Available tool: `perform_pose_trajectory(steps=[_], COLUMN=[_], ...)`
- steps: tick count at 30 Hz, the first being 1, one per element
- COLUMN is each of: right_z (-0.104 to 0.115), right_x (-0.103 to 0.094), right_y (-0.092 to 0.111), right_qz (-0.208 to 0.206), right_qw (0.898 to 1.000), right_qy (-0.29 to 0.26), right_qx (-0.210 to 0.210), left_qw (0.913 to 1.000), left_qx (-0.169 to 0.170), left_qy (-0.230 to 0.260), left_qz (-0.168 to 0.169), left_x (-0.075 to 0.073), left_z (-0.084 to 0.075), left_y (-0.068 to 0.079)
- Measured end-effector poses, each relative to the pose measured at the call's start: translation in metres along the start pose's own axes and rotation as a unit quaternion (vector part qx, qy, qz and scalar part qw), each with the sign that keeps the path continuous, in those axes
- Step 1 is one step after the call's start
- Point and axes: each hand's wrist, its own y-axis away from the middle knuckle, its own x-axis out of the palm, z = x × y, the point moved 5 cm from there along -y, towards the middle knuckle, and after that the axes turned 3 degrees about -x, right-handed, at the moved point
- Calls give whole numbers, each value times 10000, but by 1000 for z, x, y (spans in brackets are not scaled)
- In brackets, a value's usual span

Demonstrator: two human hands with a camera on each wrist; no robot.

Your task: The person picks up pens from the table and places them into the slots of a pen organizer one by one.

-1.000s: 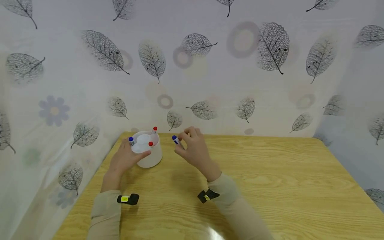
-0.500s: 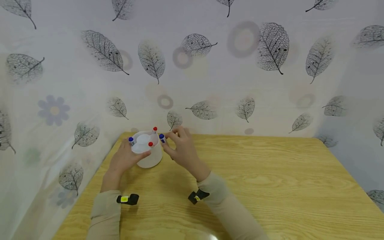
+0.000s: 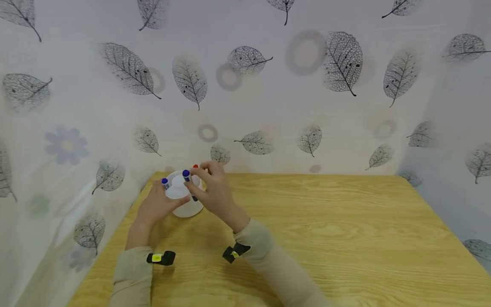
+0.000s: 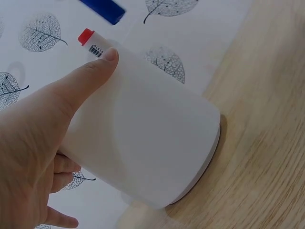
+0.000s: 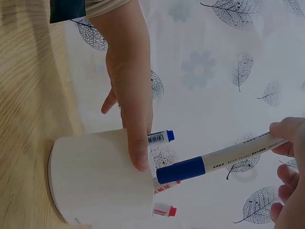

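A white pen holder point(image 3: 188, 209) stands upright on the wooden table at the left. My left hand point(image 3: 153, 207) grips its side, the thumb along the near wall close to the rim. My right hand point(image 3: 217, 192) pinches a white marker point(image 5: 238, 153) by its far end. The blue cap point(image 5: 181, 170) points down at the holder's opening; in the left wrist view that blue cap point(image 4: 106, 8) hangs just above the rim, apart from it. Inside the holder stand a blue-ended marker point(image 5: 160, 137) and two red-ended markers, one red-ended marker point(image 5: 165, 210) nearest the rim.
The wooden table point(image 3: 326, 238) extends far to the right. Behind it hangs a pale curtain point(image 3: 261, 102) with leaf prints, and the same covering closes in the left side beside the holder. Each wrist wears a black strap; one strap point(image 3: 161, 258) is on the left.
My right hand has carried the marker leftward from beside the holder to above its opening. My left hand keeps its hold on the holder. The view has shifted slightly.
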Motion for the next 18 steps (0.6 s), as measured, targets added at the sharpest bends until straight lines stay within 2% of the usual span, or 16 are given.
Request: perform_pose_trajectory(steps=[4, 9, 13, 18], right_z=[6, 7, 5, -2], right_x=[3, 12, 20, 28], right_y=[-9, -15, -16, -14], right_qz=[-157, -162, -110, -83], right_qw=[9998, 9998, 9999, 9996], right_qy=[-50, -45, -106, -166], right_qx=[-119, -102, -8, 220], left_qw=[10000, 9998, 9995, 9996], left_qx=[56, 179, 295, 284], left_qy=[6, 77, 62, 24], left_qz=[5, -11, -23, -28], left_x=[-2, -2, 0, 2], left_z=[-4, -4, -3, -1], left_y=[2, 0, -2, -6])
